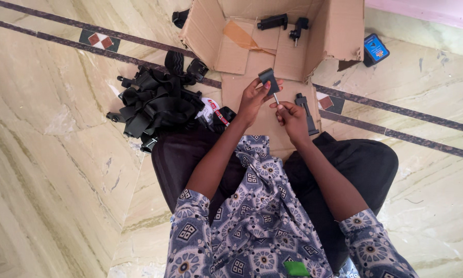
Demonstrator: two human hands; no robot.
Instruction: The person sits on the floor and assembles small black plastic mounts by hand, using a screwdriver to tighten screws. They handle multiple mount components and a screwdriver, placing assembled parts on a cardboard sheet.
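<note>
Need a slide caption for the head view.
Left hand holds small black plastic clamp; right hand grips its thin metal screw.

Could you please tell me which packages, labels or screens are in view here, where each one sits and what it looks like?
Cardboard box: top centre on the floor, brown, opened out flat, black parts inside.
Small packet: right of the box, dark rectangle with a blue face and small red mark.
Label strip: beside the black strap pile, near the left hand, white, red and black.
No screens in view.
</note>
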